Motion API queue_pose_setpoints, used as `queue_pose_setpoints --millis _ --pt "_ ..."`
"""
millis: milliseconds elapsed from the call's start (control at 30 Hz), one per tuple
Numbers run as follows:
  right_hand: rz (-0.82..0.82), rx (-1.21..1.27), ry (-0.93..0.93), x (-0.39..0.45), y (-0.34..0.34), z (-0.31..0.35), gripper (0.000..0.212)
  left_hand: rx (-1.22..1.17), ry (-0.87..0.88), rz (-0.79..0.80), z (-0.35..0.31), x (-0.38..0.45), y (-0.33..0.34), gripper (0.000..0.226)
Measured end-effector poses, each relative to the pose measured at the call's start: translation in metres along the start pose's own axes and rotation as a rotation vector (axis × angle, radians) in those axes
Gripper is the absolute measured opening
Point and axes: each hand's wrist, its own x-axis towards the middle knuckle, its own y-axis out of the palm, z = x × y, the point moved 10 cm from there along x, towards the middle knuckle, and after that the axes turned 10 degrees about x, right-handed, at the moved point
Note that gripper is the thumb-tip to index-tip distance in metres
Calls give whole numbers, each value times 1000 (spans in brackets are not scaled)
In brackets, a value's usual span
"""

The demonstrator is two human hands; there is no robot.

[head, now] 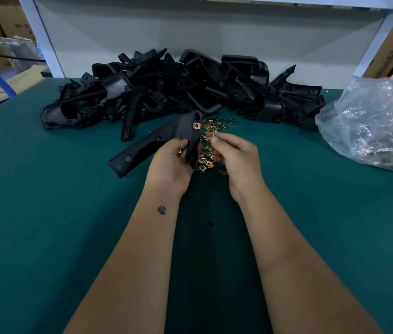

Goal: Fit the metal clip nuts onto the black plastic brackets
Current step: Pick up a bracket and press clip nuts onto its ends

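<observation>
My left hand (170, 162) grips a long black plastic bracket (152, 141) above the green table; its far end slants down to the left. One brass-coloured clip nut (196, 125) sits fitted on the bracket's upper edge. My right hand (234, 153) pinches another clip nut (209, 138) between thumb and fingertips, right beside the bracket's edge. Several loose clip nuts (208, 161) lie on the table between and beyond my hands.
A big heap of black brackets (178, 88) stretches across the back of the green table (58, 213). A clear plastic bag (376, 126) holding more clip nuts lies at the right. A small dark bit (211, 223) lies between my forearms. Cardboard boxes stand beyond the table's left edge.
</observation>
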Motion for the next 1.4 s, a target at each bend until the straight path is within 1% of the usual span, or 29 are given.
queue_pose_setpoints --millis 233,367,533,833,1033,1167,1300,1400 --pt "63 57 3 -1 8 0 24 -66 12 45 -2 1 3 19" --pt "72 97 5 -2 13 -2 18 -33 11 41 0 2 2 13" --pt "84 123 38 -1 15 -7 19 2 20 33 -2 2 1 11" --pt "78 173 52 -4 15 -6 20 56 -10 88 2 -1 5 9" --pt "93 275 107 -4 17 -8 20 61 -34 110 4 -1 6 11" --pt "124 250 126 -5 18 -9 20 88 -31 120 4 -2 7 9" --pt "134 274 140 -5 20 -10 20 107 -24 150 4 -4 11 14" --pt "153 345 161 -4 21 -11 23 104 -15 179 3 -5 14 16"
